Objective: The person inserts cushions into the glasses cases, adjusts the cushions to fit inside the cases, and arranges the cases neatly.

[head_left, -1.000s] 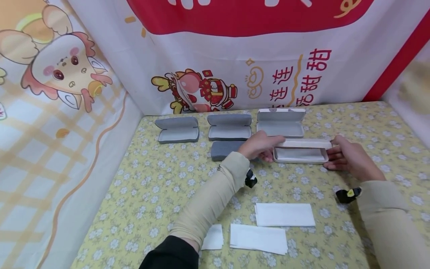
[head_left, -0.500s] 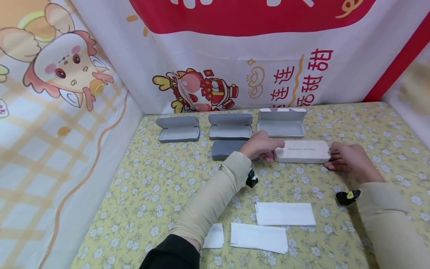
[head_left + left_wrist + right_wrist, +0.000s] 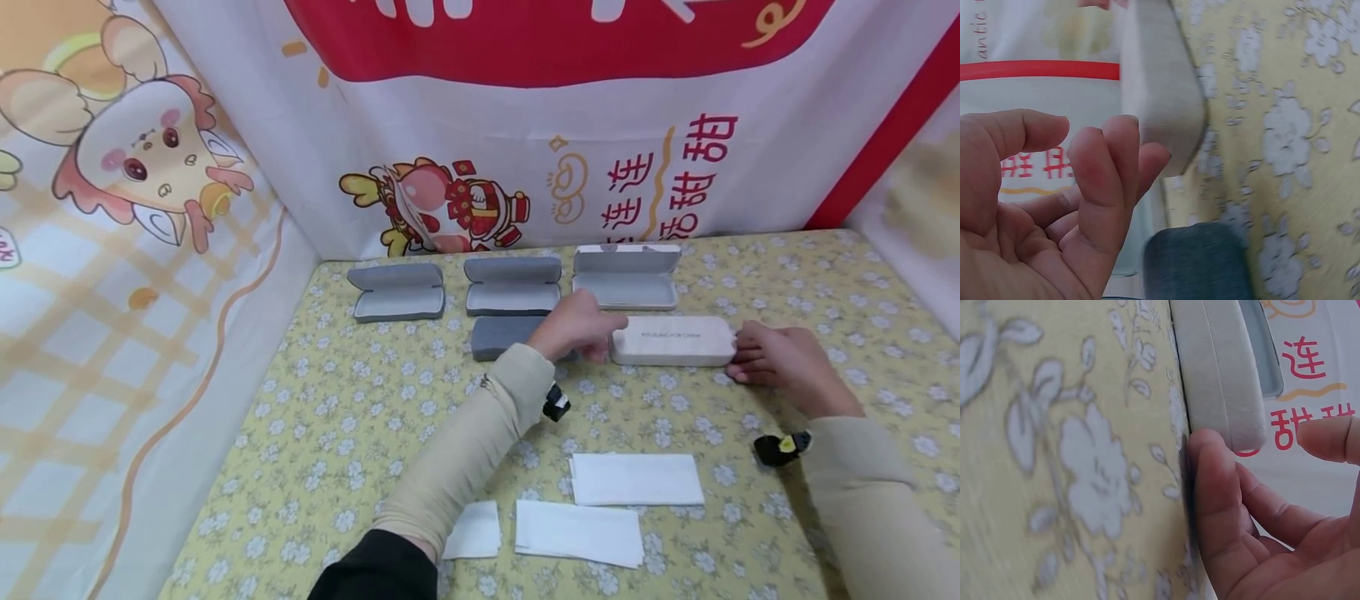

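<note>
A white glasses case [image 3: 673, 340] lies closed on the flowered tablecloth, small print on its lid. At its left end is my left hand [image 3: 573, 327], fingers loosely bent. In the left wrist view, the thumb stands apart from the fingers, and the fingertips overlap the end of the case [image 3: 1163, 81]. My right hand [image 3: 783, 358] is at the other end. The right wrist view shows its fingertips against the end of the case [image 3: 1219, 375], with the thumb held away from it. A closed grey glasses case [image 3: 502, 337] lies beside my left hand, partly hidden by it.
Along the back stand two open grey cases, a left one [image 3: 399, 292] and a middle one [image 3: 513, 286], and an open white case [image 3: 626, 277]. Nearer me lie folded white cloths [image 3: 637, 479], one partly under my left forearm. A printed cloth wall [image 3: 465, 108] rises behind.
One second ago the white case's lid was partly raised between my hands; it has come down and the case is closed. The hands stay at its ends, my right thumb now lower.
</note>
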`<state>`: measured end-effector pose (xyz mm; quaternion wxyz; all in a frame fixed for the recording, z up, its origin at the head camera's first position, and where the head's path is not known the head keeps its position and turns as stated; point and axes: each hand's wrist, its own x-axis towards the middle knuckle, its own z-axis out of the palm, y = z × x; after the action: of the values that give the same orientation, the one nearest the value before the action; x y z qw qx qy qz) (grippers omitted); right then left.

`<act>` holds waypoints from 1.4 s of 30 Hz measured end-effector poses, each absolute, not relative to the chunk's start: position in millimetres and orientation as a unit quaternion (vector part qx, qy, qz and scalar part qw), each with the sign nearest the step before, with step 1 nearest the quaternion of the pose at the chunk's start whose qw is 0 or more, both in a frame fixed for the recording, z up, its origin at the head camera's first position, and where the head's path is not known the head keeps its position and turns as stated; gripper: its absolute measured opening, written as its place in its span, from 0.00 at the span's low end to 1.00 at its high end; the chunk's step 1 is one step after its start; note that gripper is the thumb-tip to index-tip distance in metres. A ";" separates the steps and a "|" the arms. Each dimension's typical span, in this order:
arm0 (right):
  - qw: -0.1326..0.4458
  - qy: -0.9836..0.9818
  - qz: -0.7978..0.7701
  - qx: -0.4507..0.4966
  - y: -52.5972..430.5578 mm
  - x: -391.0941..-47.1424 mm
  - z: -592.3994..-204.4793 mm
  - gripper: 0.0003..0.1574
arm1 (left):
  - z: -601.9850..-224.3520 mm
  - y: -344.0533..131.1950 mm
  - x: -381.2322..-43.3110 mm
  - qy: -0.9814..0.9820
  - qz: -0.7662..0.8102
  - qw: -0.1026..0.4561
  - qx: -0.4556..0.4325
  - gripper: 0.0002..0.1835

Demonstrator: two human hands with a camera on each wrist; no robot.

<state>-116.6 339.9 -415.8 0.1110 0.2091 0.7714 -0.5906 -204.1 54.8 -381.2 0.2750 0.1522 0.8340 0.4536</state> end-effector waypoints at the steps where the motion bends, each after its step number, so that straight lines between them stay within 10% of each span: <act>1: 0.109 0.775 -0.588 0.205 341.0 -114.5 -414.9 0.36 | -379.2 53.7 -203.5 0.834 0.453 0.271 0.158 0.25; 42: 0.156 0.836 -0.519 0.082 298.4 -50.3 -398.1 0.27 | -382.6 2.7 -160.0 0.801 0.382 0.351 0.299 0.15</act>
<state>-50.3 298.4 -398.1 0.1561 0.0815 0.8362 -0.5194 -160.0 2.7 -382.6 0.3505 0.2987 0.8014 0.3817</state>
